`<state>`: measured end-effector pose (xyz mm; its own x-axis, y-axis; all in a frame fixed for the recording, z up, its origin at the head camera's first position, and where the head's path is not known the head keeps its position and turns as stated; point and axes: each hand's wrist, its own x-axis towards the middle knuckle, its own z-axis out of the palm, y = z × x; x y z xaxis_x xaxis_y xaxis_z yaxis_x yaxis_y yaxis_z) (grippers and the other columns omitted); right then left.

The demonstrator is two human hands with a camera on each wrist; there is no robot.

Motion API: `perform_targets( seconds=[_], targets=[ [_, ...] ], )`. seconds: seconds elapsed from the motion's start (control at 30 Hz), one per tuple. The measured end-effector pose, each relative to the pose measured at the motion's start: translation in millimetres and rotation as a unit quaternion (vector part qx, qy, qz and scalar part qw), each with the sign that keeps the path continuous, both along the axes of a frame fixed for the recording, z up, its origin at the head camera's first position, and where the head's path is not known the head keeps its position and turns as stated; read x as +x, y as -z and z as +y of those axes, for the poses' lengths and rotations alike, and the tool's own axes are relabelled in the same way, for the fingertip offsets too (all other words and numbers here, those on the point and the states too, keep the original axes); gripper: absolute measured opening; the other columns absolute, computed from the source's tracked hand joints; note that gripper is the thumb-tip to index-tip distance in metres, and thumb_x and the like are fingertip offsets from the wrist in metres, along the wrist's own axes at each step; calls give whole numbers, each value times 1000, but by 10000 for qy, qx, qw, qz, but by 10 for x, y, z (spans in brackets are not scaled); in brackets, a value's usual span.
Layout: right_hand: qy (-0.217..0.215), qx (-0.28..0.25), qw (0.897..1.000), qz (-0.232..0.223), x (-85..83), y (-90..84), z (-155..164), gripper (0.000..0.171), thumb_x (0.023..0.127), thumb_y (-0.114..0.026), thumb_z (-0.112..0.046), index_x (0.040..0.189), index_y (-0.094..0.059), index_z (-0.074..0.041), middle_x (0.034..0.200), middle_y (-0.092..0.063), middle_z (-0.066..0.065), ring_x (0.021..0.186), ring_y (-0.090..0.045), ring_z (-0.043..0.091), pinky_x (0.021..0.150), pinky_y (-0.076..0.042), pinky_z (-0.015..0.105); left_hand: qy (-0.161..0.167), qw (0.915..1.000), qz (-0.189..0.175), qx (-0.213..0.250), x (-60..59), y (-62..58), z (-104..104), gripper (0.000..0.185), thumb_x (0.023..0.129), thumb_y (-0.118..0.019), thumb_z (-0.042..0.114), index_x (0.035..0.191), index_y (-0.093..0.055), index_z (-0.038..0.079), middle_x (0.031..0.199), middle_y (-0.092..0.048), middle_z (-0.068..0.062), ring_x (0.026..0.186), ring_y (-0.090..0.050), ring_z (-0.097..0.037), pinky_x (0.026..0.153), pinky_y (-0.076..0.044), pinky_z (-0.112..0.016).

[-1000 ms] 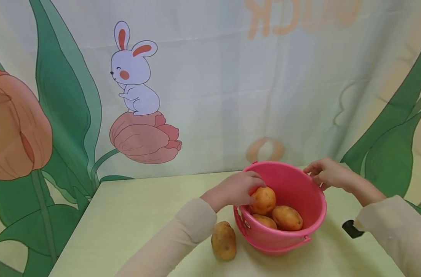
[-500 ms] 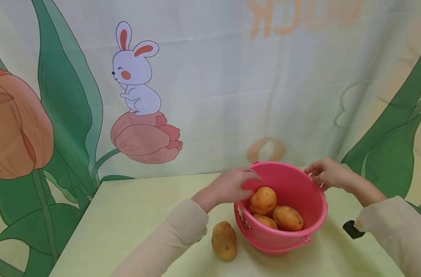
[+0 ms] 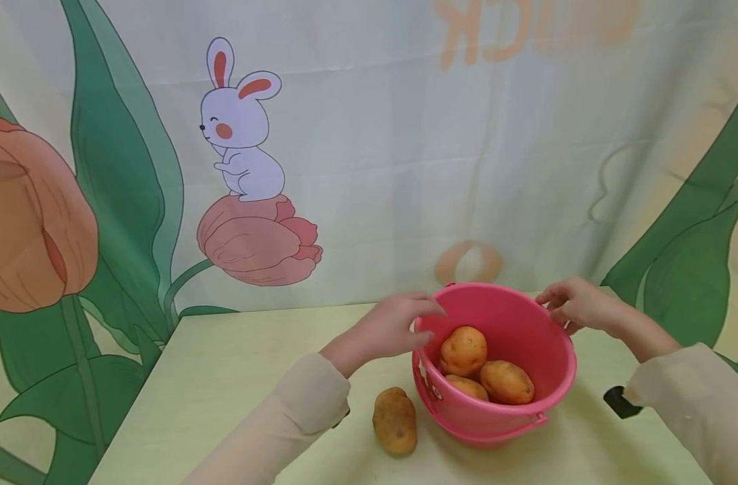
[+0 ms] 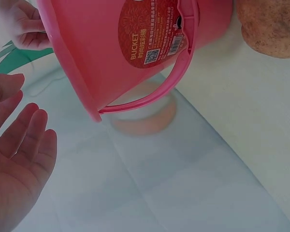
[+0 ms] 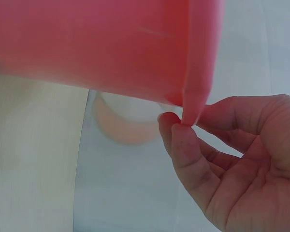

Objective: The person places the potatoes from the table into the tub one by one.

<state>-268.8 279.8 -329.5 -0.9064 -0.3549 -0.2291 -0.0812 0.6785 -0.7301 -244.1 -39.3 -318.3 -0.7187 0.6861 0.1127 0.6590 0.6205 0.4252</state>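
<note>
A pink bucket (image 3: 496, 428) stands on the table with several potatoes in it, among them a rounder potato (image 3: 464, 351) and an oval potato (image 3: 507, 382). My right hand (image 3: 582, 307) pinches the bucket's rim at its far right side. In the right wrist view the thumb and fingers of that hand (image 5: 246, 154) meet across the rim. Held just above the left rim, my left hand (image 3: 389, 328) has loosely bent fingers. Nothing lies in that hand (image 4: 19, 154) in the left wrist view. One more potato (image 3: 395, 422) lies on the table left of the bucket.
The pale table (image 3: 253, 357) ends at the back against a hanging cloth (image 3: 356, 135) printed with a rabbit and tulips. The bucket's pink handle (image 4: 169, 82) hangs down its side. A small black object (image 3: 621, 402) shows by the right sleeve.
My left hand has let go of the rounder potato inside the bucket and drawn back left to above the rim. The right hand keeps its place on the rim.
</note>
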Motion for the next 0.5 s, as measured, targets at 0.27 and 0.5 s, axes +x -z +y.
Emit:
perform_targets(
  seconds=[0.27, 0.5],
  targets=[
    [27, 25, 10000, -16, -11, 16, 2, 37, 83, -49, 0, 118, -47, 12, 94, -63, 16, 71, -62, 18, 62, -54, 33, 70, 9990, 283, 345, 22, 31, -140, 27, 82, -60, 16, 108, -61, 14, 111, -58, 3, 95, -54, -12, 76, -47, -18],
    [21, 0, 10000, -9, -9, 22, 3, 37, 83, -50, -1, 118, -47, 12, 95, -63, 16, 71, -62, 18, 62, -54, 34, 84, 9964, 592, 601, 45, 67, -256, 24, 81, -61, 14, 106, -62, 15, 105, -61, 4, 89, -55, -10, 76, -48, -19]
  ],
)
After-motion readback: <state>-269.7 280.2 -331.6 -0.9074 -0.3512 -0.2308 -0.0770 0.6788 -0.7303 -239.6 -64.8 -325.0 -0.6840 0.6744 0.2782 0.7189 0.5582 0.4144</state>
